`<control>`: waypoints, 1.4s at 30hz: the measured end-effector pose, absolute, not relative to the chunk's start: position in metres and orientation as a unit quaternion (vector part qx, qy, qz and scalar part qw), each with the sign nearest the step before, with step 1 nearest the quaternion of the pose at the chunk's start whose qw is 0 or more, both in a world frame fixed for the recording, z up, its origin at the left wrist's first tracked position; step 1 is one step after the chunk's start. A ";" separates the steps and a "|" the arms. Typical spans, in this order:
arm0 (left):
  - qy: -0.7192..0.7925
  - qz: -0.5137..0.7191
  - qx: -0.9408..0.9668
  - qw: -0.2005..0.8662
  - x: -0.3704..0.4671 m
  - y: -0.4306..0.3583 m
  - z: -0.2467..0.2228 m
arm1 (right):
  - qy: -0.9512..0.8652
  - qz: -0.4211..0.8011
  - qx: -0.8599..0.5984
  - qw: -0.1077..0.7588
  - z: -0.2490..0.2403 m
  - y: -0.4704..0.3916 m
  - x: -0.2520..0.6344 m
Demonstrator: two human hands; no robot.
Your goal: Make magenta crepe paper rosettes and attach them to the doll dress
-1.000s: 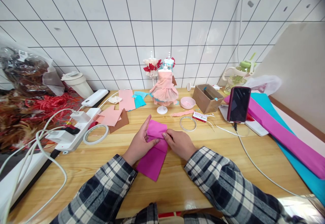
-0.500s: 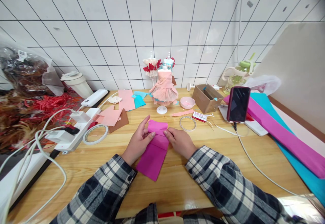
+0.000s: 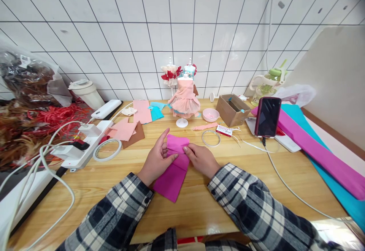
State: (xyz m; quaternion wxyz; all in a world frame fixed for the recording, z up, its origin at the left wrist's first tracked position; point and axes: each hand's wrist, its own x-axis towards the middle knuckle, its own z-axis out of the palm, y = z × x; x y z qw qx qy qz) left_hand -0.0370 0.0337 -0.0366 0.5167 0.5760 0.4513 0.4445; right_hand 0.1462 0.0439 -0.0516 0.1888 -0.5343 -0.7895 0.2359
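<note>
A folded strip of magenta crepe paper (image 3: 171, 184) is held above the wooden table in front of me, with a crosswise fold near its middle and a lighter pink upper end. My left hand (image 3: 155, 162) holds its left side, thumb across the front, index finger stretched up beside it and the other fingers partly hidden behind. At the right edge of the upper end, my right hand (image 3: 202, 160) pinches the paper between thumb and fingers. Beyond both hands stands a small mannequin (image 3: 185, 95) in a pink paper dress.
Pink paper pieces (image 3: 142, 111) and a tape roll (image 3: 107, 150) lie to the left, near a power strip (image 3: 85, 156) with cables. A pink bowl (image 3: 210, 115), cardboard box (image 3: 232, 110), wire coil (image 3: 211, 138) and upright phone (image 3: 267, 116) are to the right.
My left thumb has shifted slightly to the right across the paper. Both hands otherwise keep their places and their hold.
</note>
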 end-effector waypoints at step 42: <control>0.440 0.426 0.610 0.502 -0.035 0.031 -0.038 | -0.779 0.255 -0.526 0.227 -0.051 0.045 0.146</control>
